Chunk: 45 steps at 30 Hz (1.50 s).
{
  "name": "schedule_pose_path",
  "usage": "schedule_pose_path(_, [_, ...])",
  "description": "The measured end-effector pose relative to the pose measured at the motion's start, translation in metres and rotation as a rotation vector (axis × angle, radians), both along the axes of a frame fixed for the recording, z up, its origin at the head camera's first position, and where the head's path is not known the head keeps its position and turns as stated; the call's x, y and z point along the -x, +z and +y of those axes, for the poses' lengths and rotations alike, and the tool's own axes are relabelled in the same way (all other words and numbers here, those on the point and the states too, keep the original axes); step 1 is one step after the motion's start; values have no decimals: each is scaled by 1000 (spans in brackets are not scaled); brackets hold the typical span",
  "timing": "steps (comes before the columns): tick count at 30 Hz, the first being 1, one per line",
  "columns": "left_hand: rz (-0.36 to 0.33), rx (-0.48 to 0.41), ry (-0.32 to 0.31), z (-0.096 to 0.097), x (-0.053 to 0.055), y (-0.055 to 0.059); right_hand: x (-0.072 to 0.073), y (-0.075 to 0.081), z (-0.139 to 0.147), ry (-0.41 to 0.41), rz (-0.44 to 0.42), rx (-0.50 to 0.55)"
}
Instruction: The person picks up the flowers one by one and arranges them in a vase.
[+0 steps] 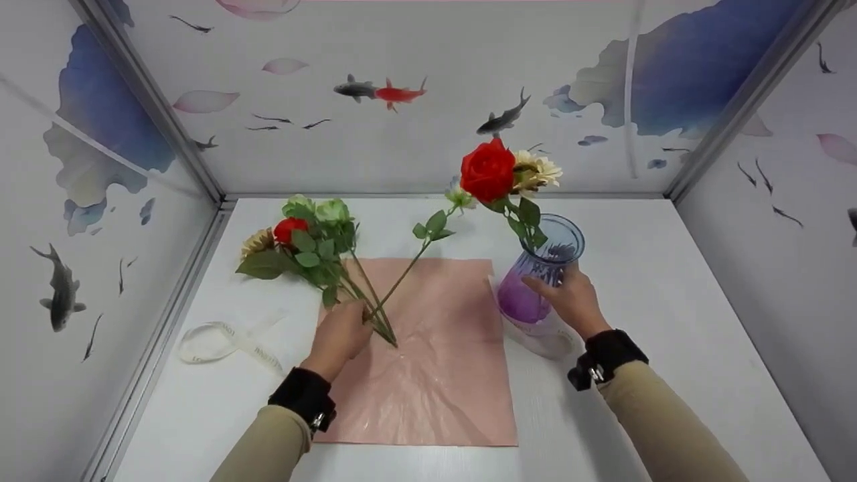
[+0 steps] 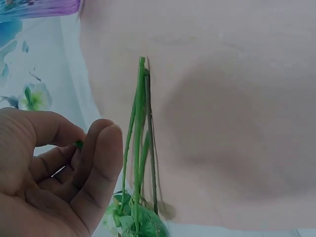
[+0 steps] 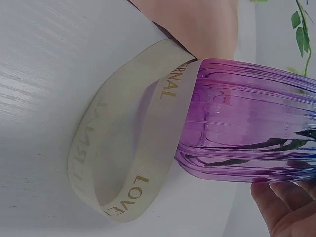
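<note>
Stem [image 1: 406, 273] with a pale flower [image 1: 460, 197] at its tip is pinched in the left hand [image 1: 340, 336], slanting toward the right hand [image 1: 573, 301], which grips a blue-purple vase [image 1: 517, 301] holding a red rose [image 1: 489, 171] and cream flower [image 1: 537, 173]. Beside the left hand lie more flowers [image 1: 317, 249], stems across pink paper [image 1: 445, 381]; lettered ribbon [image 3: 159, 140] curls near the right.

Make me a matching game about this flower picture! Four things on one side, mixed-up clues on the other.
Things:
1. Ribbed vase
2. Wrapping paper
3. Ribbon near the vase
4. Left hand

Clues:
A. pale, printed in gold
B. pinching a flower stem
C. blue above, purple below
D. pink and spread flat

Pairs: 1-C, 2-D, 3-A, 4-B
</note>
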State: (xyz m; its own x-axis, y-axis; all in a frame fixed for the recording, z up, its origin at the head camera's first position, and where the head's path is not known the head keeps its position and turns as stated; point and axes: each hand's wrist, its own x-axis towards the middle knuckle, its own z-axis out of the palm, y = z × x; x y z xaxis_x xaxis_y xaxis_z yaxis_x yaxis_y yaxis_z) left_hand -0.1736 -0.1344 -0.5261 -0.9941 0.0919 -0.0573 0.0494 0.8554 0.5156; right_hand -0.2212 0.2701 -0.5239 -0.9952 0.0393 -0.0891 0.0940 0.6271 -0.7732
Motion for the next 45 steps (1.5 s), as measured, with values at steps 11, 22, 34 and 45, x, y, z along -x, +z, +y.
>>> schedule_pose_path(11, [74, 116, -145, -48, -22, -7, 0, 1, 1, -4, -13, -1])
schedule_pose_path(22, [51, 198, -234, -84, -28, -21, -1, 3, 1, -3, -19, -13])
schedule_pose_path(34, [28, 300, -185, -110, -30, -38, -2, 3, 1, -8, -24, 3])
schedule_pose_path(45, [44, 305, -164, -103, -31, -41, -1, 2, 1, -9, -10, -17])
